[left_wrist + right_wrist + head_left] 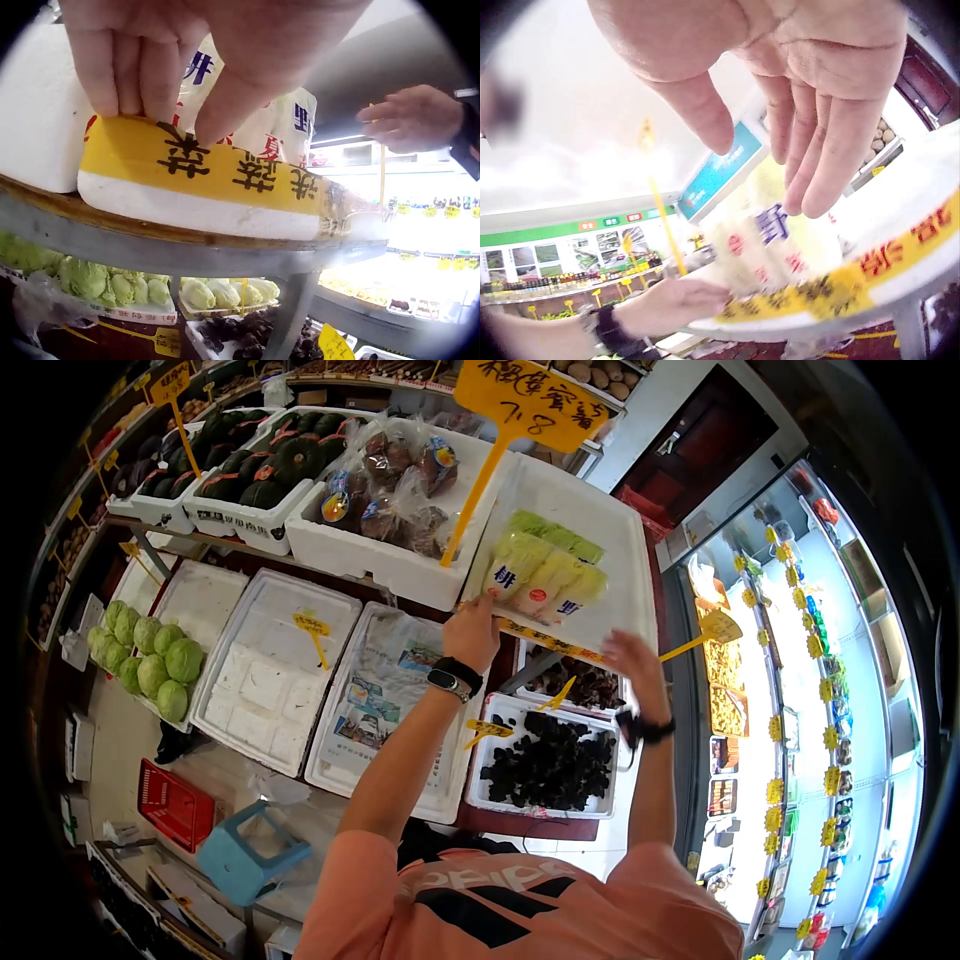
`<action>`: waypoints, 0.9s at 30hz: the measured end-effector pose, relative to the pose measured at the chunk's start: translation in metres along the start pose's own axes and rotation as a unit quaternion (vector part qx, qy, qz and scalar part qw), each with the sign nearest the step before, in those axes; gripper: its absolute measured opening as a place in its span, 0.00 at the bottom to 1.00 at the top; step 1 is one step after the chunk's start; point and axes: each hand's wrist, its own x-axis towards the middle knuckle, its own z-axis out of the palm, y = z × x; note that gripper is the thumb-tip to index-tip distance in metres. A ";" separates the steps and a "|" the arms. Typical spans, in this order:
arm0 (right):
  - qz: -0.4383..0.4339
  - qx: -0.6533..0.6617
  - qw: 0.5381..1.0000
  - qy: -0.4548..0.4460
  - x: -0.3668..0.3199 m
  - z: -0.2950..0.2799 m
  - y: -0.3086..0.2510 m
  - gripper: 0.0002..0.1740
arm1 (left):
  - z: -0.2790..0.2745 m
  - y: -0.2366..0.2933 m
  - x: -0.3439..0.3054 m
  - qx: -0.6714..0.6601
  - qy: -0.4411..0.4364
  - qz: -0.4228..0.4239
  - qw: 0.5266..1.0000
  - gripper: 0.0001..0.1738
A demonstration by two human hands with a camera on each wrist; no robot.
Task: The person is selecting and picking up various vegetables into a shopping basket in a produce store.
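My left hand (pixel 470 635) is at the front left edge of a white foam box (pixel 545 488). In the left wrist view its thumb lies in front of the rim and its fingertips reach behind it, pinching the rim above a yellow tape label (pixel 142 154). Inside the box, near that hand, sit several clear bags of pale green cabbage (pixel 545 575) with printed lettering. My right hand (pixel 637 665) is raised beside the box's front right part. Its fingers (pixel 832 142) are extended, the palm faces the bags, and it holds nothing.
Below the box stands a tray of black fungus (pixel 550 765). Bagged dark red produce (pixel 395 480) fills a foam box to the left, under a price sign (pixel 530 405). Round green cabbages (pixel 150 655) lie farther left. A lit display fridge (pixel 850 690) lines the right side.
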 end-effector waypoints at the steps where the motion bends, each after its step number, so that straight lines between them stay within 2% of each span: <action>1: 0.001 -0.040 0.999 -0.026 -0.035 0.012 -0.005 0.21 | 0.001 0.001 0.000 0.005 0.004 0.008 1.000 0.22; 2: -0.003 0.012 0.998 -0.058 -0.067 0.023 0.004 0.19 | 0.001 0.002 -0.002 0.011 0.005 0.017 1.000 0.22; 3: 0.004 -0.119 0.990 -0.077 -0.102 0.038 -0.015 0.18 | 0.001 0.005 -0.001 0.020 -0.008 0.003 1.000 0.22; 4: 0.021 -0.072 0.989 -0.129 -0.128 0.041 0.002 0.18 | -0.006 0.012 -0.007 0.013 -0.017 0.012 1.000 0.22; 6: 0.055 -0.003 0.989 -0.134 -0.175 0.061 0.011 0.20 | -0.024 0.033 -0.018 0.002 -0.035 0.029 0.999 0.21; 7: 0.070 0.005 0.987 -0.145 -0.193 0.068 0.015 0.21 | -0.026 0.044 -0.032 -0.017 0.002 0.067 0.998 0.18; 10: 0.072 0.077 0.979 -0.175 -0.230 0.090 0.030 0.27 | -0.051 0.096 -0.086 -0.174 -0.039 0.090 0.980 0.11; 12: 0.057 0.106 0.971 -0.207 -0.242 0.104 0.026 0.29 | -0.059 0.126 -0.134 -0.226 -0.039 0.066 0.971 0.10; 14: 0.058 0.152 0.962 -0.220 -0.262 0.117 0.039 0.29 | -0.064 0.142 -0.181 -0.247 -0.116 -0.010 0.962 0.11; 16: 0.037 0.218 0.945 -0.241 -0.278 0.127 0.058 0.30 | -0.059 0.147 -0.227 -0.319 -0.139 -0.108 0.931 0.12; 18: 0.123 0.203 0.931 -0.276 -0.294 0.126 0.071 0.28 | -0.056 0.147 -0.267 -0.341 -0.097 -0.141 0.924 0.11; 20: 0.124 0.147 0.913 -0.360 -0.312 0.124 0.106 0.26 | -0.066 0.146 -0.302 -0.314 -0.069 -0.159 0.934 0.11; 22: 0.167 0.256 0.874 -0.379 -0.330 0.135 0.102 0.26 | -0.081 0.142 -0.327 -0.274 -0.094 -0.224 0.931 0.10; 24: 0.144 0.295 0.860 -0.390 -0.350 0.155 0.084 0.27 | -0.104 0.147 -0.353 -0.307 -0.018 -0.241 0.921 0.11; 26: 0.126 0.269 0.853 -0.429 -0.365 0.174 0.060 0.28 | -0.138 0.152 -0.367 -0.181 0.001 -0.227 0.957 0.12; 27: 0.117 0.264 0.843 -0.455 -0.369 0.181 0.068 0.28 | -0.151 0.154 -0.379 -0.190 0.027 -0.237 0.952 0.13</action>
